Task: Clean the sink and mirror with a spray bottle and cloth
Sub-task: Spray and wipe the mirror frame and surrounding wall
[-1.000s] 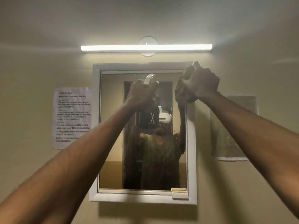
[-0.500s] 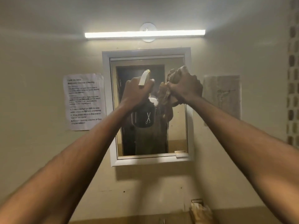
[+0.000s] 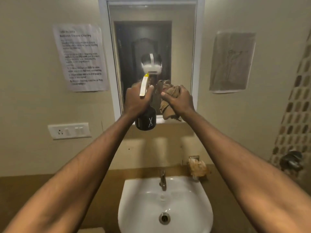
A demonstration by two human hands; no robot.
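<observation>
Currently, item by item:

- L hand (image 3: pixel 137 98): clamped round the neck of the bottle (image 3: pixel 146 121), dark body w/ scissors mark, pale trigger head up top. Held in front of mirror's lower edge, nozzle toward the glass.
- R hand (image 3: pixel 179 100): fist shut on the cloth (image 3: pixel 166 109), brownish, bunched, tail hanging down. Just beside the bottle; can't tell if the cloth touches the glass.
- Mirror (image 3: pixel 127 56): white frame, on wall above sink. Faint streaks near left edge; can't tell wet from dirt. Judged: mirror stage in hand, lower part being worked.
- Sink (image 3: pixel 133 207): white basin set at counter's front edge, tap (image 3: pixel 162 179) at its back rim, drain in the middle. Water seems to run from the tap, blurred. No cloth or spray on it: judged not yet wiped.
- Misc: crumpled wad (image 3: pixel 197 168) at counter's back edge, right of the tap; notice (image 3: pixel 80 56) on wall left of mirror.

Left to do, est.: finish the mirror, then the whole sink.
</observation>
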